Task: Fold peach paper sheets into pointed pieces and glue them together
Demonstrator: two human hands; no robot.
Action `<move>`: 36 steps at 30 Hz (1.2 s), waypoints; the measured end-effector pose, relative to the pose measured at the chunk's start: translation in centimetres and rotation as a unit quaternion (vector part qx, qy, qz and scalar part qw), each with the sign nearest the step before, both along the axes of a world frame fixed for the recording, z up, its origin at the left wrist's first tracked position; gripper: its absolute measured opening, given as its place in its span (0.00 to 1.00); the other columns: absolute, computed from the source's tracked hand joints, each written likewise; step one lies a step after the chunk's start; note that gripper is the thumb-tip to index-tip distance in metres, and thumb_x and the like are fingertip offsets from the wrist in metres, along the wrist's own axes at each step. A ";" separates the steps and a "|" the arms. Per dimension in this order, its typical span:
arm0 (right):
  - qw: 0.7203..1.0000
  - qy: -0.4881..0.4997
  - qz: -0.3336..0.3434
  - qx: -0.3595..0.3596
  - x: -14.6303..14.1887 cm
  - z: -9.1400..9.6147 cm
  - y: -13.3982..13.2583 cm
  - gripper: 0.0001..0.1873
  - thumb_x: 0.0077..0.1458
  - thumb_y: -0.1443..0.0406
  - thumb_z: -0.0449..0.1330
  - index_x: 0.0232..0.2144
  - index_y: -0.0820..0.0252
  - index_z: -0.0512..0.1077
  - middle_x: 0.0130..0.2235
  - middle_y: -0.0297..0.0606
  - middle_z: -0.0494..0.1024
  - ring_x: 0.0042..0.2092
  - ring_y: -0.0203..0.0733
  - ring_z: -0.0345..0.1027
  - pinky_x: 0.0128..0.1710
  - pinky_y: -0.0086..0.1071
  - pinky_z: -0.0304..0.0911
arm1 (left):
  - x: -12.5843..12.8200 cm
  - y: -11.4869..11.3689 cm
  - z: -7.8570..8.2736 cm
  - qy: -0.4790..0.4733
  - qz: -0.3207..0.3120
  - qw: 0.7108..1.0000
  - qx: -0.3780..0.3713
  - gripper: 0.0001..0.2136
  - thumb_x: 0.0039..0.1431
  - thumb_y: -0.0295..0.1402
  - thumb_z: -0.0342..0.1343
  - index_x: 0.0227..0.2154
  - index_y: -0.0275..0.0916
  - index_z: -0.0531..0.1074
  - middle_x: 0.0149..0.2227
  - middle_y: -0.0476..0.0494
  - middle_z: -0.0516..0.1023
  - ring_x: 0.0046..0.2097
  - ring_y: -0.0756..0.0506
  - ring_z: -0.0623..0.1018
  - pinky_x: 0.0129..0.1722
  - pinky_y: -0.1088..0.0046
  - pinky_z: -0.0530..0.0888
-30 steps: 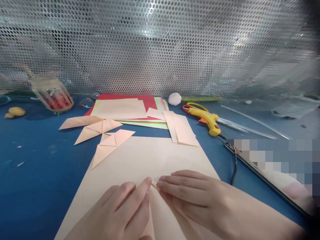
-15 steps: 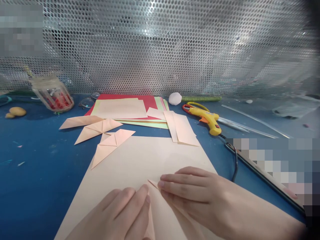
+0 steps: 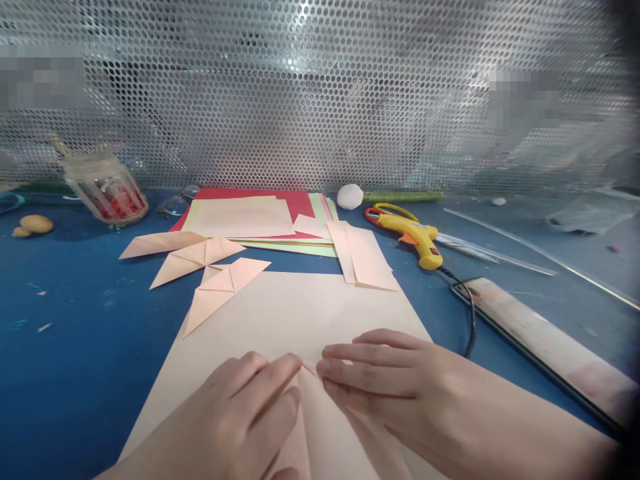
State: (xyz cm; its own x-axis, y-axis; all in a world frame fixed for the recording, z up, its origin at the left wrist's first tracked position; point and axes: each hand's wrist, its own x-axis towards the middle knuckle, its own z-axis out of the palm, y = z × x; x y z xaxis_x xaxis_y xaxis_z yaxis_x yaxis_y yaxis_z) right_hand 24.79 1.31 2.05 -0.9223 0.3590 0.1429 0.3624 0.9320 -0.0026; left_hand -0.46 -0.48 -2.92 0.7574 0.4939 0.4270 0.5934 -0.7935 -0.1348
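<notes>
Open blue tabletop (image 3: 75,347) lies left of the peach sheet (image 3: 280,310). The left hand (image 3: 245,407) lies flat, fingers extended, grasping nothing, pressing the folded paper (image 3: 320,430) at the sheet's near middle. The right hand (image 3: 400,387) presses likewise, opposite. A black cord (image 3: 471,327) lies just right.

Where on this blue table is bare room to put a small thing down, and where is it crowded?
The widest bare patch is front left, bordered by the glass jar, the folded peach paper triangles and the large peach sheet. A narrow strip runs between that sheet and the black cord. The back middle is crowded: coloured paper stack, yellow glue gun.
</notes>
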 end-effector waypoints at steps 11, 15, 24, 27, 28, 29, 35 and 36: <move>0.998 0.025 -0.004 0.049 0.1 -0.2 0.2 0.30 0.75 0.71 0.35 0.50 0.62 0.78 0.54 0.39 0.81 0.58 0.36 0.72 0.55 0.32 0.70 | -0.6 0.6 -0.7 -0.063 -0.058 0.996 0.027 0.18 0.74 0.36 0.41 0.41 0.38 0.77 0.53 0.47 0.79 0.40 0.42 0.72 0.41 0.64 0.69; 0.997 0.041 -0.006 0.060 0.0 -0.2 0.1 0.30 0.75 0.71 0.35 0.48 0.63 0.78 0.55 0.35 0.80 0.57 0.37 0.73 0.56 0.31 0.69 | -0.3 0.7 -0.4 -0.067 -0.066 0.995 0.037 0.24 0.76 0.32 0.33 0.39 0.37 0.78 0.49 0.45 0.81 0.39 0.42 0.72 0.40 0.64 0.68; 0.994 0.063 -0.029 0.090 0.5 -0.4 -0.3 0.29 0.74 0.71 0.36 0.49 0.64 0.78 0.52 0.34 0.82 0.55 0.36 0.75 0.59 0.29 0.67 | -0.2 0.6 -0.5 -0.055 -0.071 0.994 0.065 0.24 0.76 0.29 0.32 0.43 0.35 0.77 0.48 0.43 0.81 0.39 0.42 0.72 0.41 0.63 0.66; 0.995 0.041 -0.014 0.091 0.4 -0.4 -0.6 0.28 0.74 0.72 0.37 0.50 0.66 0.78 0.51 0.37 0.82 0.54 0.39 0.75 0.59 0.31 0.67 | -0.3 0.6 -0.4 -0.049 -0.070 0.995 0.047 0.23 0.76 0.30 0.31 0.50 0.32 0.74 0.48 0.44 0.81 0.39 0.43 0.71 0.39 0.63 0.66; 0.995 0.033 -0.009 0.093 0.3 -0.3 -0.6 0.28 0.73 0.72 0.37 0.51 0.67 0.78 0.52 0.38 0.82 0.55 0.40 0.75 0.59 0.31 0.68 | -0.4 0.6 -0.2 -0.039 -0.068 0.997 0.028 0.21 0.76 0.31 0.33 0.53 0.32 0.72 0.48 0.44 0.81 0.38 0.43 0.71 0.40 0.63 0.65; 0.995 0.024 -0.007 0.094 0.3 -0.2 -0.6 0.28 0.73 0.71 0.37 0.51 0.67 0.77 0.52 0.38 0.82 0.55 0.40 0.75 0.58 0.31 0.68 | -0.5 0.5 0.1 -0.020 -0.065 0.998 0.002 0.19 0.75 0.32 0.37 0.56 0.32 0.70 0.50 0.45 0.80 0.39 0.43 0.70 0.41 0.64 0.65; 0.993 -0.002 -0.001 0.114 0.4 -0.2 -0.7 0.28 0.72 0.73 0.37 0.51 0.66 0.78 0.54 0.38 0.80 0.56 0.38 0.74 0.62 0.29 0.63 | -1.4 0.3 1.6 0.078 -0.032 0.989 -0.118 0.33 0.60 0.37 0.60 0.66 0.37 0.58 0.60 0.51 0.73 0.45 0.41 0.68 0.49 0.65 0.62; 0.993 -0.003 -0.003 0.120 0.4 -0.3 -0.7 0.29 0.71 0.74 0.37 0.50 0.65 0.78 0.54 0.39 0.80 0.56 0.38 0.74 0.62 0.29 0.63 | -1.5 0.2 1.6 0.081 -0.031 0.989 -0.123 0.34 0.59 0.37 0.60 0.67 0.37 0.57 0.60 0.51 0.72 0.45 0.41 0.68 0.49 0.64 0.62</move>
